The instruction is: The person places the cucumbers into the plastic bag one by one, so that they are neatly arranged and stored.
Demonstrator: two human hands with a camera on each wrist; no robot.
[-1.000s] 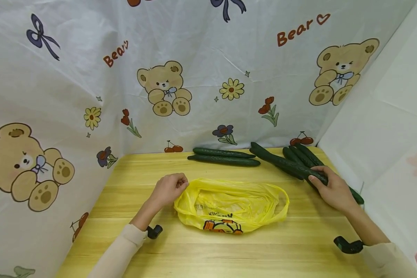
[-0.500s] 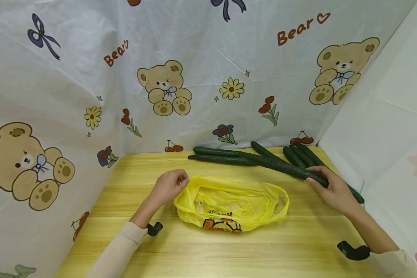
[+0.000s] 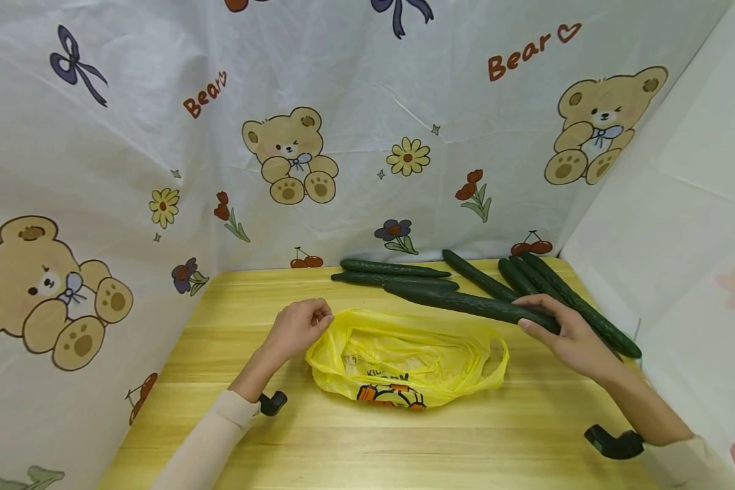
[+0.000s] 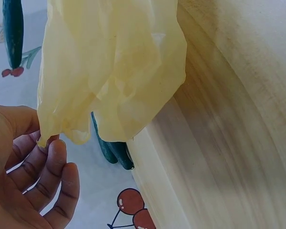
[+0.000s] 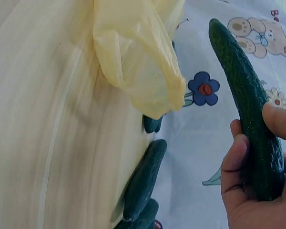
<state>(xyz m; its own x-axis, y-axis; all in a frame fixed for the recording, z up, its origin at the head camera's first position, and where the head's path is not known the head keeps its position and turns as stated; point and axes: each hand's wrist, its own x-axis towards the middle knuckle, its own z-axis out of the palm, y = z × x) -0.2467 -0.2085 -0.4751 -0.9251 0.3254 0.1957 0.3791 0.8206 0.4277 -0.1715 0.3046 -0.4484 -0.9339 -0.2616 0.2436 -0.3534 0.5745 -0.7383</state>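
Note:
A yellow plastic bag (image 3: 404, 395) with its mouth open lies mid-table. At its left end my left hand (image 3: 297, 332) pinches the rim; the left wrist view shows the bag's edge (image 4: 114, 71) between thumb and forefinger of that hand (image 4: 35, 176). My right hand (image 3: 578, 340) grips one end of a dark green cucumber (image 3: 465, 303), which points left above the bag's back right side. In the right wrist view the cucumber (image 5: 248, 100) stands out from the fingers and thumb of the hand (image 5: 257, 191), apart from the bag (image 5: 133, 62).
Two cucumbers (image 3: 392, 269) lie along the table's back edge. Another (image 3: 474, 274) lies slanted to their right, and several more (image 3: 606, 327) lie side by side at the back right. Printed cloth (image 3: 355, 224) hangs behind the wooden table (image 3: 343, 449), with a white wall (image 3: 680, 272) at the right.
My right hand has drawn its cucumber away from the others and swung it left, so its far end is now above the bag's back edge. The left hand has barely moved.

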